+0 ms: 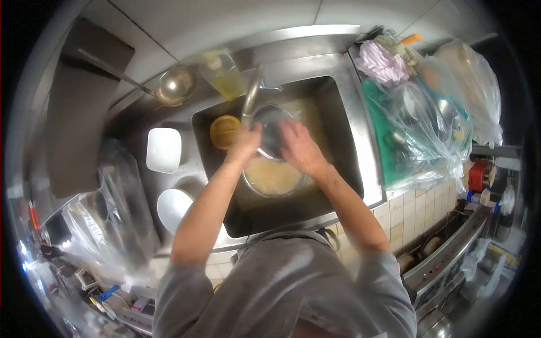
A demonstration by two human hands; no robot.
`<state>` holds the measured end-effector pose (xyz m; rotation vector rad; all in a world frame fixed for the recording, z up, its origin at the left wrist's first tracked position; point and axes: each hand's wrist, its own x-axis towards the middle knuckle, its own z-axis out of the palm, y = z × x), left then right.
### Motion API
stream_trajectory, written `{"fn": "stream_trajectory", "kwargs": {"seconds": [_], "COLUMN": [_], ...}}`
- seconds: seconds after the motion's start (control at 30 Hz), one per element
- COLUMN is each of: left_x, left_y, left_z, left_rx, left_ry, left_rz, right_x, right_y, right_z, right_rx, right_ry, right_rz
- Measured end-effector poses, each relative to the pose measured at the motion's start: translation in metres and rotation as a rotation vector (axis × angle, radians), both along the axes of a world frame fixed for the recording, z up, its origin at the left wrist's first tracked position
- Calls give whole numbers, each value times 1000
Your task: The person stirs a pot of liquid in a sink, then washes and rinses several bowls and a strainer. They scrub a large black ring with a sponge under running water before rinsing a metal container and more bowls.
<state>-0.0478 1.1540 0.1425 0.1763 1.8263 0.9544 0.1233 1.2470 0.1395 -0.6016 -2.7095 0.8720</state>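
Note:
My left hand (245,144) grips the left edge of a round metal bowl (270,128) under the faucet (252,96). On the bowl's right side lies my right hand (297,143), blurred, its fingers reaching over the rim. Below the bowl, a larger round container (274,179) with cloudy yellowish liquid stands in the sink (332,112). A yellow-orange round dish (225,132) is at the sink's left, beside my left hand. The inside of the metal bowl is too blurred to make out.
Left of the sink are a white square bowl (164,150), a white round bowl (174,209) and a ladle (175,87). A bottle of yellow liquid (223,76) stands behind. At right, plastic bags (431,121) lie over a green board (376,132).

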Motion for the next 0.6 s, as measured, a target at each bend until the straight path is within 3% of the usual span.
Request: {"fn": "stream_trajectory", "kwargs": {"seconds": [0.07,0.13,0.27,0.3,0.33,0.4,0.43,0.53,0.57,0.6], "left_x": [1,16,44,42,39,28,22,-4,-9,-15], "left_y": [-8,-15,-31,-28,-26,-23,-21,-8,-9,-9], "left_z": [-27,-29,-7,-7,-11,-17,-16,-9,-31,-22], "left_rx": [92,126,247,234,235,193,210,59,113,112], "left_ry": [-11,236,474,368,368,432,568,506,683,687], "left_rz": [34,-50,-176,-108,-107,-66,-101,-199,-163,-163], "right_x": [-2,-7,-33,-36,-37,-39,-41,-32,-29,-28], "right_y": [-2,-6,-16,-19,-19,-18,-19,-9,-10,-7], "right_z": [-22,-25,-32,-33,-33,-33,-37,-26,-30,-26], "right_rx": [-14,-29,-203,-281,-280,-514,-498,-484,-455,-455], "right_ry": [11,16,-30,7,8,-44,15,-81,29,32], "right_rz": [27,49,-147,-217,-216,-106,-41,55,-1,1]}}
